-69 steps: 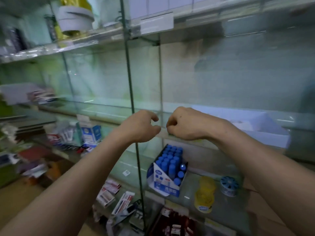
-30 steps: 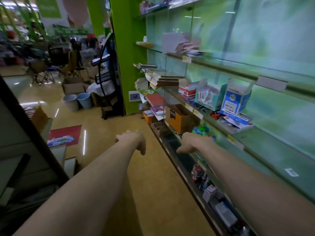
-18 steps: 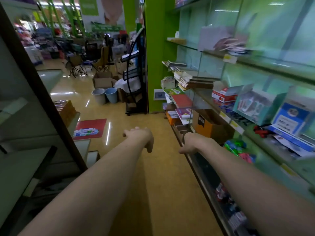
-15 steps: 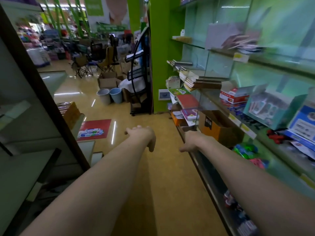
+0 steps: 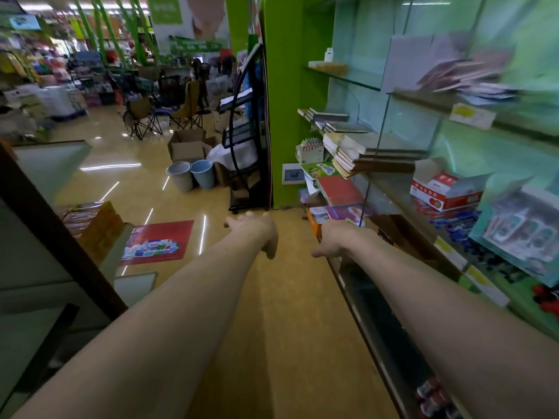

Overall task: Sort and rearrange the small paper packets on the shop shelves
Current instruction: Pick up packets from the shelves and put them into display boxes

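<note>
Glossy yellow floor (image 5: 296, 313), glass shelves (image 5: 348, 78), cardboard boxes (image 5: 189, 146)

The right hand (image 5: 336, 237) hides its own fingers (only the thumb shows). Blur smears the paper packets (image 5: 464, 74) on the upper shelf (image 5: 429, 99), labels unreadable.

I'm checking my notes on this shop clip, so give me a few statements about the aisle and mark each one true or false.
1. Two buckets stand on the floor. True.
2. The left hand holds a packet. False: it holds nothing.
3. The mat is blue. False: it is mostly red.
4. A stack of notebooks lies right of the pillar. True.
</note>
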A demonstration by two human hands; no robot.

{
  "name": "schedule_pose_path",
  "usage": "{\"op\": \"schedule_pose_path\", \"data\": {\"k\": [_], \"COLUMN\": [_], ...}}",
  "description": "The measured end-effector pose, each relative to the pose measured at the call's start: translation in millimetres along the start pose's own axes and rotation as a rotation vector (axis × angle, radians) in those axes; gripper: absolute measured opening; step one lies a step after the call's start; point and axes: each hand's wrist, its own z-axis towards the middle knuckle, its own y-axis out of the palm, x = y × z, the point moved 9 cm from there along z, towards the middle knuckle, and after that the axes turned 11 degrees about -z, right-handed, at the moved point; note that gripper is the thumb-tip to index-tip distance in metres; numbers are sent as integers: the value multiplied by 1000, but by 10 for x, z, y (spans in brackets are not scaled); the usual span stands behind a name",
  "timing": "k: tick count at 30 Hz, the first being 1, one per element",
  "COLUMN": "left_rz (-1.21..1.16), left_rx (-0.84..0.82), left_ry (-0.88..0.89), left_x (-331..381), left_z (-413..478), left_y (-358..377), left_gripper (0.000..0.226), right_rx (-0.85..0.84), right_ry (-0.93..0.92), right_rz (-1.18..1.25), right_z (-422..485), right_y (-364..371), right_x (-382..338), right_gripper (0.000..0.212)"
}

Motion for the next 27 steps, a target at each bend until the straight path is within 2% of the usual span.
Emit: {"op": "schedule_pose_path", "data": {"k": [5, 9, 14, 19, 22, 27], "left_rz": [-8, 17, 48, 70, 71, -19], "left_rx": [39, 70, 91, 146, 226, 351], "left_ry": [40, 85, 184, 324, 449, 661], "left_x": [195, 382, 579, 754, 866, 1062], "left_z": [394, 739, 1205, 1640, 1760, 1734], "left_y": [-281, -506, -830, -1276, -1648, -2298], "left_gripper": [92, 91, 87, 88, 89, 92], "right_rx": [57, 110, 189, 254, 330, 490], "right_ry": [51, 87, 166, 287, 333, 436], "right_rz": [24, 36, 74, 89, 39, -8], "right_z": [284, 517, 821, 1069, 1089, 949], "right_y": [-311, -581, -969, -1374, -1723, -2339], "right_x": [118, 194, 315, 373, 355, 336], "right_gripper": [50, 53, 34, 35, 27, 32]}}
